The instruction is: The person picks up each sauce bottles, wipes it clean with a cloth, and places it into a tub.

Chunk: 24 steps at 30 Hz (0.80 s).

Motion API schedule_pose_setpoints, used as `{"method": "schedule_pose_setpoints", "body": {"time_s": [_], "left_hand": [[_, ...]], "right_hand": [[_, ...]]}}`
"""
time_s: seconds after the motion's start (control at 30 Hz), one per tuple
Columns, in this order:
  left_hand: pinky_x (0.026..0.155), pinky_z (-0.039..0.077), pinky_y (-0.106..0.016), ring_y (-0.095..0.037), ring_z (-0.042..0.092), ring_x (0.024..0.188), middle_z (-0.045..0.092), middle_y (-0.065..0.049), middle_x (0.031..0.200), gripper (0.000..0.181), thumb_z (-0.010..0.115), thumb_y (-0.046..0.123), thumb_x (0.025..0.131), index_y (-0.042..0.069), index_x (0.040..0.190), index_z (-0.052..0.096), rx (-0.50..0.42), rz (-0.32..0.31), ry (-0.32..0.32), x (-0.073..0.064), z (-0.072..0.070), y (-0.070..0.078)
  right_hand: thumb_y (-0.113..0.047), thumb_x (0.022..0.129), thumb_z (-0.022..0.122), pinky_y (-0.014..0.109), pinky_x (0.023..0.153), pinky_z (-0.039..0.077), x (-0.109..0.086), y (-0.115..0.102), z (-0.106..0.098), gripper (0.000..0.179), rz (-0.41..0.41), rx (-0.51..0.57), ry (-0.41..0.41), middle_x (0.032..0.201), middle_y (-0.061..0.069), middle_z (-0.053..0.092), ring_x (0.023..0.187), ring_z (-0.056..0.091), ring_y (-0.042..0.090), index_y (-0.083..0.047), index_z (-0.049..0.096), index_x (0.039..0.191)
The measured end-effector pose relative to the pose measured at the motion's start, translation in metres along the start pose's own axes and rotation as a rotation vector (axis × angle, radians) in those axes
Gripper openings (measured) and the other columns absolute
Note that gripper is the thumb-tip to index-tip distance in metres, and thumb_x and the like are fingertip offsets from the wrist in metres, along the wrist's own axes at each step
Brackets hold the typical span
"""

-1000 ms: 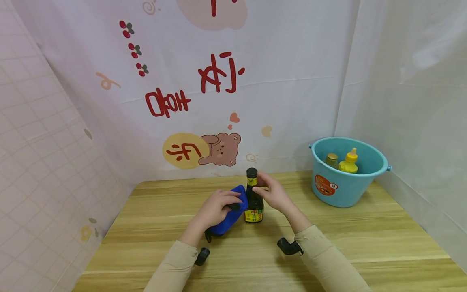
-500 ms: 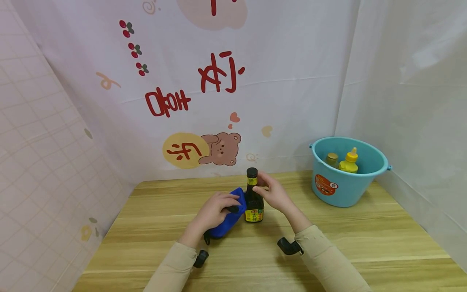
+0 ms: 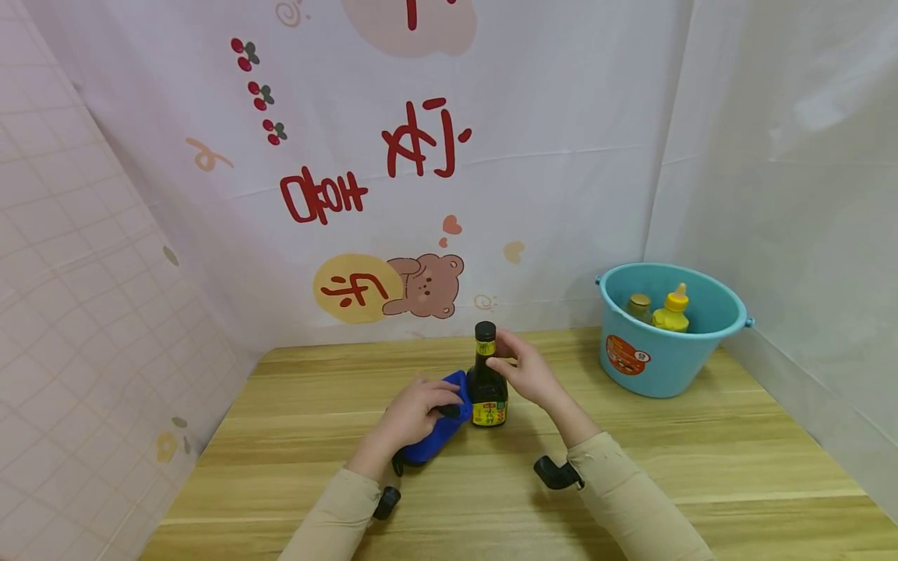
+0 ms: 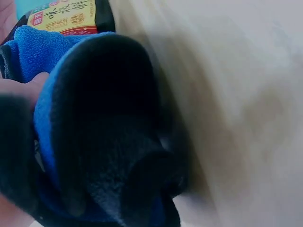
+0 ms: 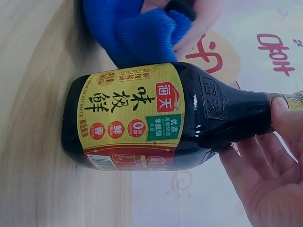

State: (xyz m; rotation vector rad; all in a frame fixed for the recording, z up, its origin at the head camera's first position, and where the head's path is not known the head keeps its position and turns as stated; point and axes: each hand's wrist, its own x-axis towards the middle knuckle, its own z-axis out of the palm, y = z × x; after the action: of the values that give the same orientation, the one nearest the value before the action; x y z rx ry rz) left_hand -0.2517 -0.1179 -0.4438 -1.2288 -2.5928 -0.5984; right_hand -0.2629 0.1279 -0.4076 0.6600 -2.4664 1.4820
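Observation:
A dark soy sauce bottle [image 3: 489, 387] with a yellow label stands upright near the middle of the table. My right hand [image 3: 531, 375] holds its neck from the right, the thumb in front, as the right wrist view also shows. My left hand [image 3: 412, 411] grips a blue terry cleaning cloth [image 3: 436, 440] with black edging. Cloth and fingers press against the bottle's left side. In the right wrist view, the cloth [image 5: 147, 35] bunches along the label's edge. Its dark, hollow-looking fold [image 4: 113, 94] fills much of the left wrist view, which hides most of the left fingers.
At the back right, a light blue bucket [image 3: 659, 382] holds a jar [image 3: 639, 308] with a gold lid and a yellow squeeze bottle [image 3: 671, 313]. A printed white curtain [image 3: 561, 195] hangs behind the wooden table [image 3: 316, 389]. Black camera mounts stick out from both wrists.
My left hand and the blue cloth have slid a little downward along the bottle's side. The right hand and the bottle have stayed nearly still.

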Motion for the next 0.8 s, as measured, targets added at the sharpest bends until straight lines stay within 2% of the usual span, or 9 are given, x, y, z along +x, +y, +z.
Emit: {"method": "schedule_pose_setpoints", "body": {"time_s": [0.23, 0.53, 0.67, 0.8], "left_hand": [[0.088, 0.052, -0.041, -0.028, 0.062, 0.107, 0.069, -0.007, 0.119, 0.038, 0.070, -0.013, 0.080, 0.014, 0.106, 0.077, 0.097, 0.028, -0.053, 0.001, 0.007, 0.002], [0.084, 0.048, -0.032, -0.017, 0.066, 0.097, 0.073, 0.002, 0.104, 0.041, 0.070, -0.014, 0.076, 0.017, 0.101, 0.079, 0.227, 0.039, -0.106, 0.009, 0.011, 0.010], [0.076, 0.044, -0.027, -0.012, 0.066, 0.090, 0.074, 0.006, 0.099, 0.039, 0.071, -0.011, 0.078, 0.020, 0.100, 0.080, 0.279, 0.026, -0.158, 0.014, 0.011, 0.013], [0.072, 0.040, -0.024, -0.010, 0.064, 0.086, 0.074, 0.009, 0.098, 0.036, 0.072, -0.006, 0.081, 0.022, 0.101, 0.080, 0.289, -0.010, -0.207, 0.019, 0.011, 0.015]], "right_hand": [[-0.006, 0.096, 0.065, 0.054, 0.094, 0.049, -0.001, 0.000, -0.001, 0.047, 0.011, -0.012, -0.006, 0.117, 0.012, 0.066, 0.110, 0.063, 0.032, -0.008, 0.052, 0.141], [-0.006, 0.095, 0.065, 0.054, 0.094, 0.049, -0.001, -0.003, -0.001, 0.046, 0.007, -0.022, -0.001, 0.117, 0.012, 0.066, 0.109, 0.063, 0.032, -0.007, 0.053, 0.140], [-0.005, 0.095, 0.065, 0.054, 0.094, 0.049, -0.001, -0.004, 0.000, 0.047, 0.003, -0.017, -0.003, 0.117, 0.012, 0.066, 0.109, 0.063, 0.032, -0.007, 0.053, 0.140], [-0.005, 0.095, 0.065, 0.054, 0.095, 0.048, -0.001, -0.004, -0.001, 0.047, 0.010, -0.016, 0.003, 0.118, 0.012, 0.066, 0.109, 0.063, 0.032, -0.007, 0.052, 0.141]]}}
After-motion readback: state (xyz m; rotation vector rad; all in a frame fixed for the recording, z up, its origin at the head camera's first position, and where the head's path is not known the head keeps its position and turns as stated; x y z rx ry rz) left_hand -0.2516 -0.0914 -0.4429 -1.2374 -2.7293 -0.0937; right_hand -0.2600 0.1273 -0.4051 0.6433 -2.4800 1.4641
